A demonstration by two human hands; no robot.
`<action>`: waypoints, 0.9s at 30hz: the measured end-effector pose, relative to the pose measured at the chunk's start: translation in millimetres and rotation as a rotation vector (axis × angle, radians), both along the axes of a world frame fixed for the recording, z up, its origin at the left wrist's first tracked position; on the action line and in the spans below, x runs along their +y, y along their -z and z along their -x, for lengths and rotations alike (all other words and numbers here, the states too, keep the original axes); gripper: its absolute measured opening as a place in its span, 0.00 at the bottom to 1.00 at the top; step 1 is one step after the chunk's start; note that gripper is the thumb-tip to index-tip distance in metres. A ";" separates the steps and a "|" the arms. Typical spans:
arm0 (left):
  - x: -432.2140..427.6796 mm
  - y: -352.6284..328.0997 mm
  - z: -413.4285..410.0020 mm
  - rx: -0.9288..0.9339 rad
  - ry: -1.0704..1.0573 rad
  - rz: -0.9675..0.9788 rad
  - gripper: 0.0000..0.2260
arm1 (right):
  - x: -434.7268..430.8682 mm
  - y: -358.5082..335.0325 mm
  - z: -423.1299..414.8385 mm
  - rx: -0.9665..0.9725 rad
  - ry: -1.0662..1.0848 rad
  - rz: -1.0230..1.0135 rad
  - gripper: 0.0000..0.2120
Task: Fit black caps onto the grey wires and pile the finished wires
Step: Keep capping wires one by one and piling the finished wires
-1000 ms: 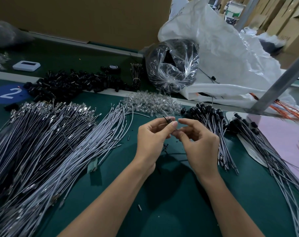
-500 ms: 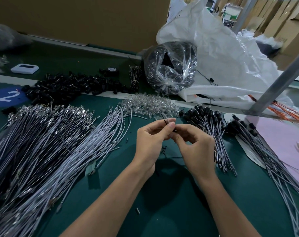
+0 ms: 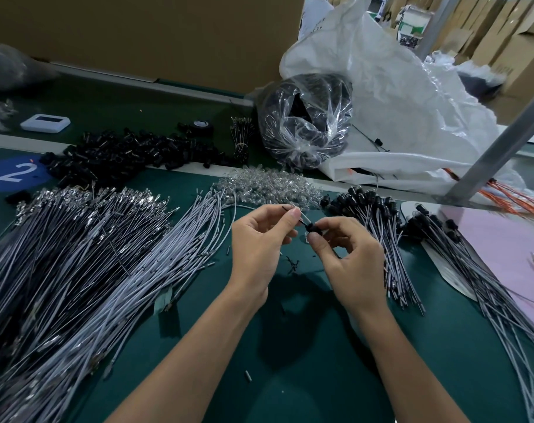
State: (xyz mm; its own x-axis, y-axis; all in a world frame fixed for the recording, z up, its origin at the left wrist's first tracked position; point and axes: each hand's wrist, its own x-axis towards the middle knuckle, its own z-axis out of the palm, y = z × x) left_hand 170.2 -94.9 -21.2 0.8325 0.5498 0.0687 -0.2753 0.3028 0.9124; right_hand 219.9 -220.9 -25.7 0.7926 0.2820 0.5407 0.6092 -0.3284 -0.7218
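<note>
My left hand (image 3: 258, 239) pinches the end of a thin wire (image 3: 301, 215) between thumb and forefinger over the green table (image 3: 290, 377). My right hand (image 3: 348, 254) grips a small black cap (image 3: 314, 229) that sits on that wire, close to my left fingertips. A wide heap of uncapped grey wires (image 3: 91, 264) covers the left side. Two piles of capped wires lie to the right, one pile (image 3: 378, 236) beside my right hand, the second pile (image 3: 461, 270) further right. Loose black caps (image 3: 128, 157) are heaped at the back left.
A mound of small clear parts (image 3: 268, 187) lies just beyond my hands. Behind it stand a clear bag of dark parts (image 3: 305, 123) and a big white sack (image 3: 397, 96). A slanted metal post (image 3: 497, 148), orange wires (image 3: 513, 196) and a pink sheet (image 3: 503, 248) fill the right.
My hands have drawn slightly apart. The black cap now shows between my right fingertips on the wire, where before both hands were pressed together over it.
</note>
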 end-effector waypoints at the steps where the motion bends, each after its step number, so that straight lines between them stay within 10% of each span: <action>1: -0.5 -0.4 0.1 -0.001 -0.002 -0.005 0.01 | 0.3 0.0 0.2 0.024 -0.013 -0.002 0.06; 27: 5.2 4.7 -3.7 0.128 -0.131 -0.540 0.05 | -0.5 2.1 -4.5 -0.088 0.058 -0.011 0.07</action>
State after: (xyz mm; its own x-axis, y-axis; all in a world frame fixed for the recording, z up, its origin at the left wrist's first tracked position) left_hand 173.9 -89.7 -25.9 0.7796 0.5642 0.2718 -0.1562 -0.2450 0.9569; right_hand 224.5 -221.3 -27.7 0.7571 0.2305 0.6113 0.6502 -0.3576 -0.6704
